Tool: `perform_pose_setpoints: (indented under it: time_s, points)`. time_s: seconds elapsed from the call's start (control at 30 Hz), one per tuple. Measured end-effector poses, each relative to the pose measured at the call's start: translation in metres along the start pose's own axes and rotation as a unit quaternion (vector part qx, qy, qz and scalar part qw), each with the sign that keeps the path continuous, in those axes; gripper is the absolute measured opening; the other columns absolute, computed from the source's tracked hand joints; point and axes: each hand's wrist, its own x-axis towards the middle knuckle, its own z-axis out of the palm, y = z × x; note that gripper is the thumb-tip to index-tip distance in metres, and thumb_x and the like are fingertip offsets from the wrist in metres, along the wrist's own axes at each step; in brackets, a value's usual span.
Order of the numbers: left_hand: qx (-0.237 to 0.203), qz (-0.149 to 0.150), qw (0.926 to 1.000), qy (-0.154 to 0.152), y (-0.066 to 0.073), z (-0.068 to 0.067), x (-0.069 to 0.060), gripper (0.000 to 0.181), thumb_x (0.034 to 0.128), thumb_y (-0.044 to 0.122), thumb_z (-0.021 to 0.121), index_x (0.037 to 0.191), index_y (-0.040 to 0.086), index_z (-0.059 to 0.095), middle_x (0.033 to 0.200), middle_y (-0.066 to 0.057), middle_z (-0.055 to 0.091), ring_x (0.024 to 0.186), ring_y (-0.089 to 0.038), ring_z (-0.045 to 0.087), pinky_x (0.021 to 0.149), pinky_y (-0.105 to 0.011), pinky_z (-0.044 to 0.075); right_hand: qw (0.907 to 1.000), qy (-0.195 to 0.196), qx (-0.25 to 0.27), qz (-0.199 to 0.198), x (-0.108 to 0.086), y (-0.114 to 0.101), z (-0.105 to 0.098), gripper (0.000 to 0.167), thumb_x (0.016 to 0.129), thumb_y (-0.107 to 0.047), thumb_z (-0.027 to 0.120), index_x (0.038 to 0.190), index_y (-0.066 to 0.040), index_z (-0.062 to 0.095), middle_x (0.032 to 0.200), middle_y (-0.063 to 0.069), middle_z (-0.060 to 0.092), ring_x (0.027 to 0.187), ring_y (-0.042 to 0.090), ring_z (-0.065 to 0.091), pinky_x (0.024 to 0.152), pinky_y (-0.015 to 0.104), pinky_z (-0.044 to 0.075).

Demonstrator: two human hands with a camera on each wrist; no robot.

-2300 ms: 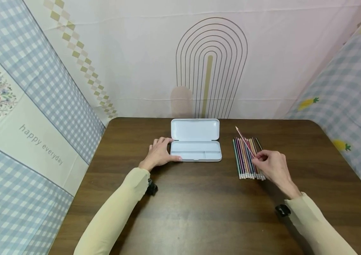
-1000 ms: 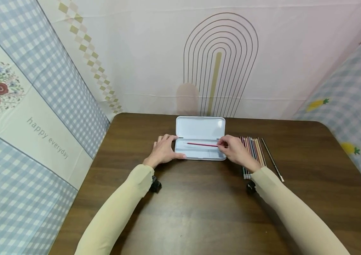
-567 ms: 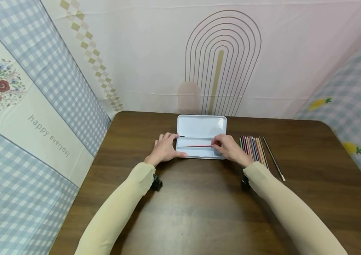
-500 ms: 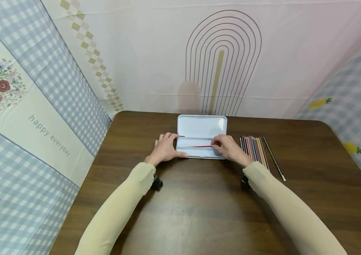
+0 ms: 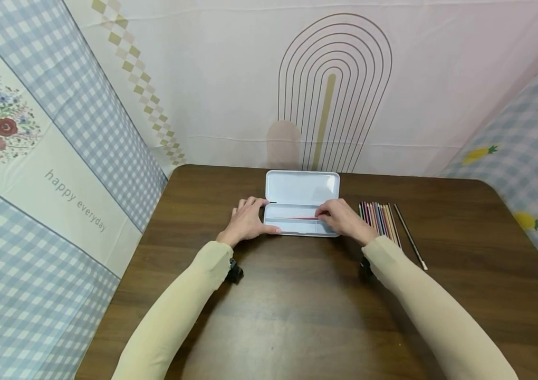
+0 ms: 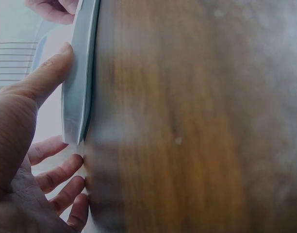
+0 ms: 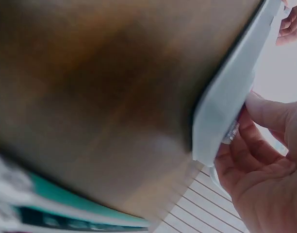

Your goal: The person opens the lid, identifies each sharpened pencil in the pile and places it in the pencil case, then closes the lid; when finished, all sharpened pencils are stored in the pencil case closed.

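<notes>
A white pencil case (image 5: 302, 188) lies with its lid raised at the back of the table. My left hand (image 5: 247, 220) holds its left end, thumb on the front edge and fingers round toward the hinge side. In the left wrist view the thumb of my left hand (image 6: 29, 121) presses the case wall (image 6: 79, 92). Over the case's right half, my right hand (image 5: 337, 216) pinches a red pencil (image 5: 302, 218) near its eraser end. The pencil stretches left along the long rear compartment. The right wrist view shows its metal ferrule (image 7: 231, 132) among my right hand's (image 7: 260, 155) fingers.
Right of the case, several coloured pencils (image 5: 379, 216) lie side by side, partly covered by my right forearm. One dark pencil (image 5: 410, 236) lies apart, slanted, to their right. The brown table (image 5: 288, 316) ends at a cloth backdrop (image 5: 221, 105).
My right hand has carried the red pencil from the pencil row left into the case and lowered it there. The dark pencil now lies separate from the row. My left hand stays on the case.
</notes>
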Motion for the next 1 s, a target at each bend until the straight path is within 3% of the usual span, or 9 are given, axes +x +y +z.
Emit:
perform_pose_setpoints:
  time_s: [0.23, 0.43, 0.67, 1.0]
  points:
    - [0.001, 0.000, 1.0000, 0.000, 0.0004, 0.0018, 0.0003, 0.096, 0.0833, 0.057, 0.092, 0.160, 0.016, 0.052, 0.163, -0.013, 0.051, 0.151, -0.037, 0.040, 0.121, -0.057, 0.036, 0.9991, -0.031, -0.021, -0.020, 0.0043, -0.0007, -0.0060, 0.018, 0.100, 0.005, 0.067, 0.099, 0.000, 0.085, 0.102, 0.015, 0.084, 0.087, 0.024, 0.067, 0.086, 0.046, 0.057]
    - [0.001, 0.004, 1.0000, 0.000, 0.0014, 0.0014, 0.0000, 0.097, 0.0823, 0.057, 0.092, 0.160, 0.016, 0.053, 0.163, -0.013, 0.051, 0.152, -0.038, 0.040, 0.122, -0.057, 0.035, 0.9987, -0.040, -0.023, -0.022, 0.0046, -0.0010, -0.0068, 0.022, 0.101, 0.006, 0.064, 0.099, -0.001, 0.085, 0.104, 0.015, 0.084, 0.096, 0.028, 0.074, 0.093, 0.051, 0.060]
    - [0.006, 0.007, 1.0000, 0.002, 0.0006, 0.0017, 0.0011, 0.098, 0.0816, 0.059, 0.092, 0.161, 0.018, 0.052, 0.163, -0.012, 0.051, 0.152, -0.037, 0.041, 0.120, -0.057, 0.037, 0.9990, -0.030, -0.022, -0.025, 0.0042, 0.0003, -0.0032, 0.023, 0.102, 0.006, 0.064, 0.100, -0.001, 0.086, 0.106, 0.016, 0.085, 0.106, 0.034, 0.079, 0.097, 0.053, 0.062]
    - [-0.001, 0.005, 1.0000, 0.001, -0.0039, 0.0009, 0.0012, 0.098, 0.0815, 0.059, 0.092, 0.161, 0.018, 0.052, 0.163, -0.013, 0.050, 0.151, -0.038, 0.040, 0.121, -0.057, 0.036, 0.9999, -0.006, -0.009, -0.009, 0.0016, -0.0004, 0.0015, 0.019, 0.103, 0.003, 0.067, 0.114, 0.003, 0.083, 0.115, 0.021, 0.082, 0.108, 0.034, 0.078, 0.098, 0.053, 0.062]
